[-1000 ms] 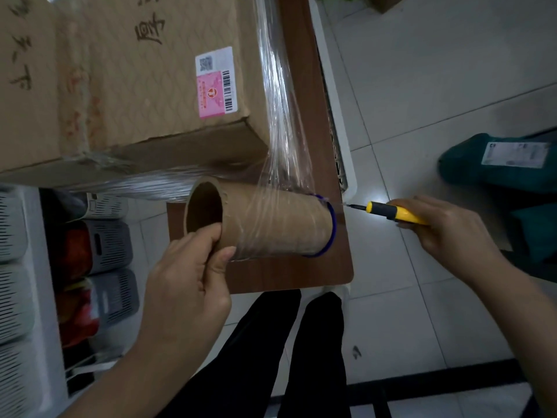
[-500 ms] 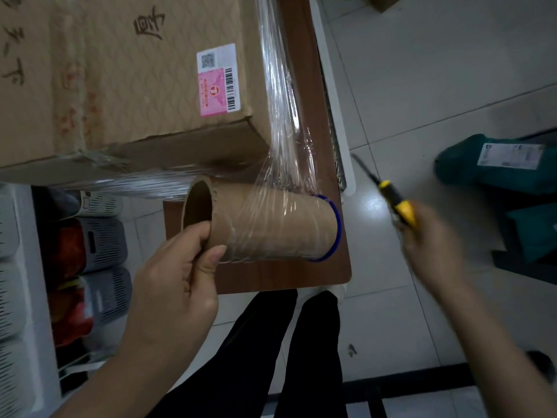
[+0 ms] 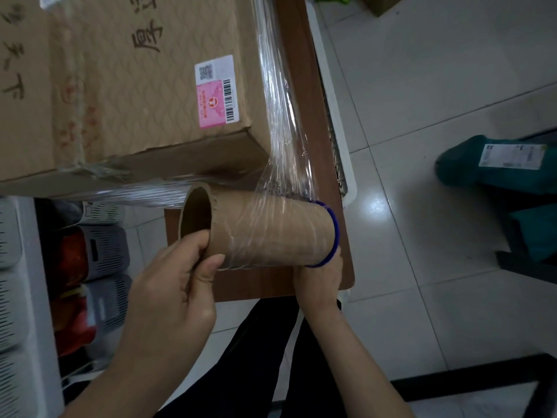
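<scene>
At the left edge, slatted storage baskets [image 3: 102, 251] are seen under the table, their contents too dark to be made out. Above them a large cardboard box [image 3: 120, 101] with a pink shipping label [image 3: 218, 92] is stood on the brown table [image 3: 304, 86]; its far and left parts are cut off by the frame.

The stretch-film roll [image 3: 271, 236] is held level just off the box's near right corner, over the table's near edge. Its open left end is grasped by the left hand [image 3: 168, 291], with the thumb pressed on the outside and the fingers tucked inside the core. Very little film appears to be left on the brown core. A sheet of clear film [image 3: 280, 116] is drawn taut from the roll up along the box's right side, and more film is seen banded along the near side.

The blue-rimmed right end of the roll is met from below by the right hand [image 3: 319, 276]. Its fingers are hidden behind the roll, so it cannot be told whether that end is clenched or only propped.

The step in hand is judged to be the wrapping of the box. For the next move, the roll would need to be carried round the corner with tension kept even, so that the film is not bunched or torn.

Further right, a teal parcel [image 3: 494, 167] is laid on the tiled floor, partly cut off.
</scene>
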Action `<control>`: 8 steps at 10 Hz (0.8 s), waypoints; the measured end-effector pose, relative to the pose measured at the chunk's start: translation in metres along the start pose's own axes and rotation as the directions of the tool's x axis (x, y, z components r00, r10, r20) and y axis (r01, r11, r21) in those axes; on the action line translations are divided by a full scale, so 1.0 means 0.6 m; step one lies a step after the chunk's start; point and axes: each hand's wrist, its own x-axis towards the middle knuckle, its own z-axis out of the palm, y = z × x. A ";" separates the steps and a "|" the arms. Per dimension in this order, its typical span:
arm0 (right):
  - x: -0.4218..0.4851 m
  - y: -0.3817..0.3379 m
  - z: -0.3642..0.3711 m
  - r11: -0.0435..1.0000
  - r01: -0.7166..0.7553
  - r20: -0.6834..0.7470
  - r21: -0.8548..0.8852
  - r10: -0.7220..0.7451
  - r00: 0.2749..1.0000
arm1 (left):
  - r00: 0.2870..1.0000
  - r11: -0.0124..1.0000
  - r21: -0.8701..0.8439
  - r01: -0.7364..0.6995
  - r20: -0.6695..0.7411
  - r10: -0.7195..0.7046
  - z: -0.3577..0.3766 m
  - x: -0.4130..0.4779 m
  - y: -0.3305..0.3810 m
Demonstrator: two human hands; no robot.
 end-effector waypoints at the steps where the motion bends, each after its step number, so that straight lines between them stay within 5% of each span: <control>1: 0.044 0.005 -0.095 0.998 0.051 0.093 -0.036 -0.047 0.995 | 1.000 1.000 0.020 -0.016 0.004 0.016 -0.002 0.002 -0.006; 2: 0.077 -0.025 -0.180 0.921 -0.074 0.115 0.382 0.032 0.993 | 1.000 1.000 0.010 -0.008 0.007 0.008 0.000 0.002 -0.007; 3: 0.084 -0.090 -0.242 0.772 -0.060 0.215 0.633 -0.100 0.971 | 1.000 0.999 0.030 -0.026 0.009 0.026 0.003 0.001 -0.008; 4: 0.090 -0.140 -0.249 0.778 -0.091 0.390 0.621 -0.207 0.897 | 1.000 0.998 0.050 -0.029 0.007 0.028 0.003 0.002 -0.010; 5: 0.095 -0.161 -0.239 0.783 -0.208 0.493 0.587 -0.141 0.859 | 0.999 0.994 0.099 -0.054 0.004 0.054 0.004 0.003 -0.011; 8: 0.098 -0.164 -0.202 0.655 -0.340 0.534 0.675 -0.115 0.837 | 0.981 0.968 0.163 -0.193 -0.005 0.196 0.007 0.002 -0.005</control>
